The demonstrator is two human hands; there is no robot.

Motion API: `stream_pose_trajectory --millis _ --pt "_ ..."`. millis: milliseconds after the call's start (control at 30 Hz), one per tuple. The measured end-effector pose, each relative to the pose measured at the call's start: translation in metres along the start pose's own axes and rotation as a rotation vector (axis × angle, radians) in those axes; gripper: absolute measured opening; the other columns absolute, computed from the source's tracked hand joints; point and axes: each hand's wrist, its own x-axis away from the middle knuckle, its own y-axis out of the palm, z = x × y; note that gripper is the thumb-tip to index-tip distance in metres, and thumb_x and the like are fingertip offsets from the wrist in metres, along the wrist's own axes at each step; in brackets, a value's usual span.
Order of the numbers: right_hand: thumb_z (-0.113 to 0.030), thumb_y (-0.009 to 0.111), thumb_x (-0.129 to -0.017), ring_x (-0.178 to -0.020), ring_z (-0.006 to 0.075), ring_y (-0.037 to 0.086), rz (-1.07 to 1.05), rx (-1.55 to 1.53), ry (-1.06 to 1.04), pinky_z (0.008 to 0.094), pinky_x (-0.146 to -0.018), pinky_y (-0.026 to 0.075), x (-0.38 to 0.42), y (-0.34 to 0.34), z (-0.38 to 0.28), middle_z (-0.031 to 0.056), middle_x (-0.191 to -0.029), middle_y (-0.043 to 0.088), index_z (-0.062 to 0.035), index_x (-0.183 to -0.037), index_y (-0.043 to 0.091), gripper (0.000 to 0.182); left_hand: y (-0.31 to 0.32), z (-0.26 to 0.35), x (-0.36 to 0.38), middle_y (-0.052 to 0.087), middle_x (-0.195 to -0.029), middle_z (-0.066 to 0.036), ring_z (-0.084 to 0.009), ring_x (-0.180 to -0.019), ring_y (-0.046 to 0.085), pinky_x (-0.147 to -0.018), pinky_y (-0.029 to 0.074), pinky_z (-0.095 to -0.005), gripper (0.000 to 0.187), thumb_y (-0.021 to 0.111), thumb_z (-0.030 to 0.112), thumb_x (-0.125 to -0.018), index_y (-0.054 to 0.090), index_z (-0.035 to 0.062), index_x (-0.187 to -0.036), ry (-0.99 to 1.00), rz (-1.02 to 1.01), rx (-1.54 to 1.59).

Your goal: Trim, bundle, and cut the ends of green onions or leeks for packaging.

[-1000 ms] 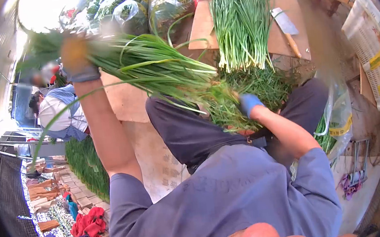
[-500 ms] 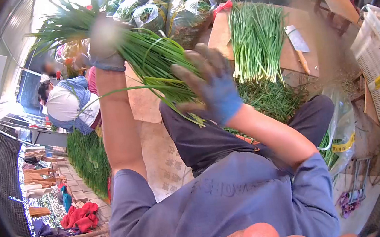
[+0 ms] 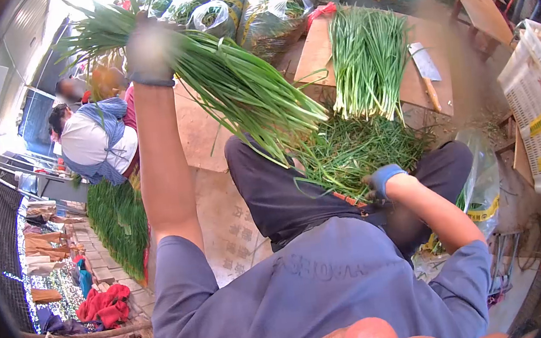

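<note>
A thick bunch of garlic chives (image 3: 245, 89) hangs from my gloved left hand (image 3: 151, 53), which is closed around it at the upper left. Its leaf tips fan out past the hand, while the pale cut ends point down to the right, over my knee. My right hand (image 3: 384, 182), in a blue and grey glove, is low at my lap beside a heap of loose green leaves (image 3: 361, 149). Its fingers are curled at the heap's near edge; I cannot tell what they hold. A pale glare blurs part of my left hand.
Ahead, a wooden board (image 3: 313, 55) bears a laid-out row of chives (image 3: 370, 59) and a cleaver (image 3: 426, 63). Filled plastic bags (image 3: 271, 17) stand behind. Another person (image 3: 96, 138) sits at the left near more chives (image 3: 117, 218). A printed sack (image 3: 539, 108) hangs at the right.
My right hand has left the bunch and dropped right and down to the leaf heap at my lap. The bunch's lower ends now show; my left hand still holds it in nearly the same place.
</note>
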Motion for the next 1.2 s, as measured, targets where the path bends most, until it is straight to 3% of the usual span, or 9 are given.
stream_pose_trajectory --millis 33,167,233,467,600,733,767,1067,1200 --pt "-0.043 0.066 -0.085 -0.083 0.0371 0.066 -0.003 0.033 0.072 0.0478 -0.072 0.051 0.008 -0.040 -0.028 0.0172 -0.088 0.068 -0.0152 -0.111 0.064 0.038 -0.004 0.001 -0.004 0.062 -0.068 -0.007 -0.0266 -0.066 0.064 -0.064 0.056 -0.0457 0.023 0.061 0.027 -0.093 0.056 0.0080 -0.080 -0.038 -0.093 0.086" --pt "-0.037 0.073 -0.078 -0.083 0.0306 0.060 1.136 0.031 -0.168 0.0426 -0.075 0.046 0.025 -0.142 -0.119 0.0103 -0.091 0.062 -0.0175 -0.112 0.063 0.040 0.032 -0.010 0.003 0.061 -0.069 -0.007 -0.0270 -0.066 0.064 -0.064 0.055 -0.0454 0.023 0.063 0.027 -0.092 0.055 0.0085 -0.081 0.049 0.151 -0.166" --pt "-0.032 0.074 -0.077 -0.088 0.0267 0.056 1.391 0.049 -0.236 0.0398 -0.080 0.042 -0.003 -0.167 -0.133 0.0051 -0.092 0.059 -0.0181 -0.109 0.063 0.037 0.046 -0.021 0.005 0.060 -0.070 -0.007 -0.0274 -0.066 0.064 -0.064 0.055 -0.0455 0.023 0.064 0.027 -0.092 0.054 0.0089 -0.081 0.103 0.184 -0.192" --pt "-0.029 0.069 -0.081 -0.097 0.0259 0.057 1.704 -0.278 -0.263 0.0420 -0.086 0.039 -0.069 -0.173 -0.126 0.0045 -0.095 0.062 -0.0142 -0.091 0.067 0.018 0.054 -0.033 0.014 0.061 -0.070 -0.007 -0.0287 -0.068 0.064 -0.064 0.056 -0.0463 0.024 0.062 0.026 -0.092 0.055 0.0087 -0.078 -0.003 0.326 -0.212" --pt "-0.020 0.066 -0.089 -0.096 0.0297 0.059 1.643 -0.952 -0.333 0.0402 -0.088 0.043 -0.070 -0.164 -0.106 0.0099 -0.098 0.065 -0.0093 -0.089 0.066 0.011 0.038 -0.046 0.020 0.062 -0.073 -0.008 -0.0296 -0.069 0.065 -0.064 0.056 -0.0475 0.017 0.060 0.025 -0.093 0.056 0.0088 -0.088 -0.057 0.390 -0.098" --pt "-0.020 0.062 -0.093 -0.088 0.0276 0.062 1.711 -0.626 -0.313 0.0380 -0.082 0.047 -0.047 -0.148 -0.096 0.0117 -0.094 0.066 -0.0057 -0.091 0.061 0.015 0.032 -0.051 0.019 0.063 -0.073 -0.008 -0.0307 -0.070 0.065 -0.065 0.055 -0.0491 0.016 0.059 0.024 -0.094 0.055 0.0089 -0.090 -0.049 0.459 -0.121" --pt "-0.022 0.060 -0.095 -0.084 0.0255 0.063 1.639 -1.081 -0.307 0.0378 -0.078 0.049 -0.054 -0.135 -0.089 0.0129 -0.094 0.065 -0.0045 -0.089 0.060 0.018 0.031 -0.051 0.021 0.062 -0.073 -0.008 -0.0309 -0.071 0.065 -0.066 0.055 -0.0496 0.016 0.059 0.024 -0.094 0.055 0.0087 -0.089 -0.048 0.461 -0.122" --pt "-0.039 0.064 -0.090 -0.089 0.0338 0.066 0.161 -0.117 0.191 0.0429 -0.079 0.052 0.020 -0.079 -0.043 0.0188 -0.097 0.067 -0.0057 -0.113 0.060 0.041 -0.006 -0.037 0.010 0.059 -0.073 -0.008 -0.0249 -0.066 0.059 -0.069 0.054 -0.0407 0.024 0.051 0.027 -0.098 0.056 0.0071 -0.085 0.050 0.237 -0.109" --pt "-0.052 0.068 -0.080 -0.109 0.0393 0.060 0.962 -0.115 0.043 0.0472 -0.089 0.049 0.034 -0.143 -0.092 0.0226 -0.129 0.055 -0.0150 -0.144 0.039 0.080 -0.015 -0.034 0.014 0.060 -0.074 -0.010 -0.0278 -0.071 0.061 -0.070 0.054 -0.0428 0.024 0.054 0.027 -0.096 0.057 0.0059 -0.084 -0.078 0.075 -0.027"
